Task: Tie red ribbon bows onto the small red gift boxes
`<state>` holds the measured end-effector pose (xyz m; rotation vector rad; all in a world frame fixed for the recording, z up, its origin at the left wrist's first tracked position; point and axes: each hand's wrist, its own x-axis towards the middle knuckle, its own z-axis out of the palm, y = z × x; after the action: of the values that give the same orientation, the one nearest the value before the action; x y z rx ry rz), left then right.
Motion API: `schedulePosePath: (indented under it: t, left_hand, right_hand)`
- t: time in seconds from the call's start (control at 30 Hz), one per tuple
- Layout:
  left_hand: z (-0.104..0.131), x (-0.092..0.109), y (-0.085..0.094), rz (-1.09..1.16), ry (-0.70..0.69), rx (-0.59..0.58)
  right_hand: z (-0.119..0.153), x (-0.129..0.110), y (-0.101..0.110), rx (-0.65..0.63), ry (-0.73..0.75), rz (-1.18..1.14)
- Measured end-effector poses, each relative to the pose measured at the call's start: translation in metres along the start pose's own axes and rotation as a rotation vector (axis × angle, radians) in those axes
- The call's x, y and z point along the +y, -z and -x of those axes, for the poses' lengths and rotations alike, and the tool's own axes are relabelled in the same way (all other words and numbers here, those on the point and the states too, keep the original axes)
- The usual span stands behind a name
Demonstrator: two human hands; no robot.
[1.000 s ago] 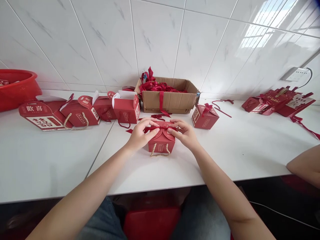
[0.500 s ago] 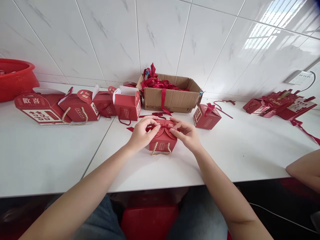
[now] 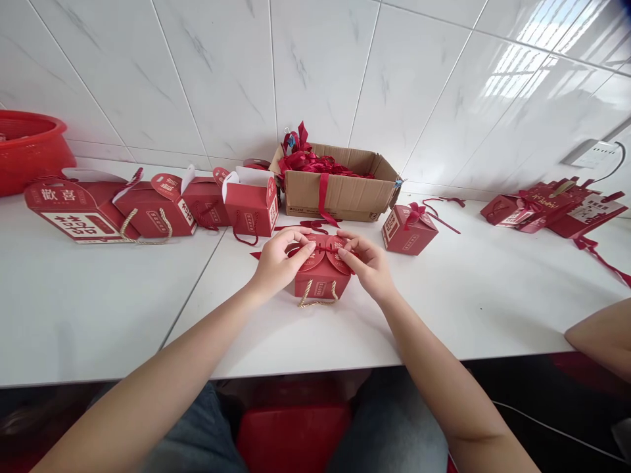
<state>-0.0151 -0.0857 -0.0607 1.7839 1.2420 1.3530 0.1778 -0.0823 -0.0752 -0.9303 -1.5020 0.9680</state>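
Observation:
A small red gift box (image 3: 320,284) with a gold rope handle stands on the white table in front of me, its two rounded flaps meeting on top. A dark red ribbon (image 3: 326,249) runs across the flaps. My left hand (image 3: 282,261) pinches the ribbon at the left of the top. On the right, my right hand (image 3: 365,264) pinches it too, thumb and index finger together. The ribbon's far ends lie behind the box, partly hidden by my fingers.
Behind stands a cardboard box (image 3: 330,194) of red ribbons. Several red boxes (image 3: 156,220) line the left, beside a red basin (image 3: 34,157). A bow-tied box (image 3: 411,231) stands right of centre; more packages (image 3: 537,203) lie farther right. Another person's arm (image 3: 601,336) rests at the right edge.
Both hands remain at the ribbon on top of the box. My right hand's fingers have shifted slightly, and more of the right flap shows.

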Motion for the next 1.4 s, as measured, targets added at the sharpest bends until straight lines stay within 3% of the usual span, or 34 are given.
schedulePosePath:
  t: [0.63,0.8,0.97,1.13,1.27,1.4]
  left_hand:
    - [-0.001,0.005,0.008,-0.031,-0.005,-0.023]
    - [-0.001,0.004,0.011,-0.087,-0.057,-0.026]
    - [0.002,0.007,0.01,-0.097,-0.148,-0.046]
    - [0.005,0.006,0.008,-0.059,-0.196,-0.177]
    - [0.004,0.004,0.008,-0.062,-0.201,-0.215]
    - [0.003,0.001,0.008,-0.045,-0.224,-0.207]
  right_hand:
    - [-0.002,-0.003,0.006,0.033,0.032,0.158]
    - [-0.001,-0.013,0.017,-0.039,-0.079,0.145]
    - [-0.002,-0.023,0.026,-0.177,-0.291,0.105]
    - [-0.004,-0.023,0.035,-0.333,-0.458,0.117]
    - [-0.006,-0.024,0.046,-0.475,-0.469,-0.004]
    - [-0.005,-0.025,0.051,-0.436,-0.387,-0.22]
